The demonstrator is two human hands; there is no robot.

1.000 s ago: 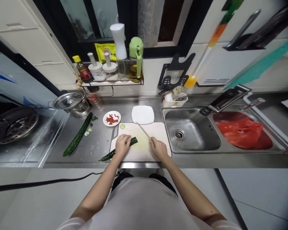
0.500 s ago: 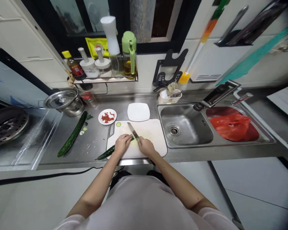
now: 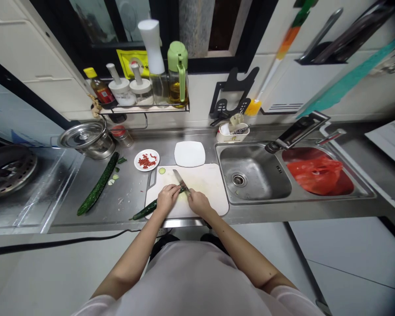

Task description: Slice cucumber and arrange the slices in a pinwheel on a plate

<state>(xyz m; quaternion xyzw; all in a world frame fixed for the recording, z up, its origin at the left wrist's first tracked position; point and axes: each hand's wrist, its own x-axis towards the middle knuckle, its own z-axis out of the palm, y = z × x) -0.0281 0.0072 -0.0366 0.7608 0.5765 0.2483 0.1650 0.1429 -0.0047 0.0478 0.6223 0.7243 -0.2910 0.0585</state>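
Note:
On the white cutting board (image 3: 210,184), my left hand (image 3: 167,199) is closed over a dark green cucumber (image 3: 145,210), whose stem end sticks out to the left past the board's edge. The cucumber's other end shows just beyond my fingertips. My right hand (image 3: 199,203) grips a knife (image 3: 180,178), its blade slanting away to the upper left, close against that end. One pale cucumber slice (image 3: 162,170) lies at the board's far left corner. A white plate (image 3: 189,153) stands just behind the board, and a small round plate (image 3: 146,160) holds chopped red pieces.
A second, whole cucumber (image 3: 98,184) lies to the left, with some scraps near it. A lidded steel pot (image 3: 100,147) stands behind. At the right is a steel sink (image 3: 256,175); a red plastic bag (image 3: 316,173) fills its second basin. Bottles line a wall shelf (image 3: 145,109).
The knife and my right hand have shifted very slightly to the left. My left hand stays on the cucumber, and the other things keep their places.

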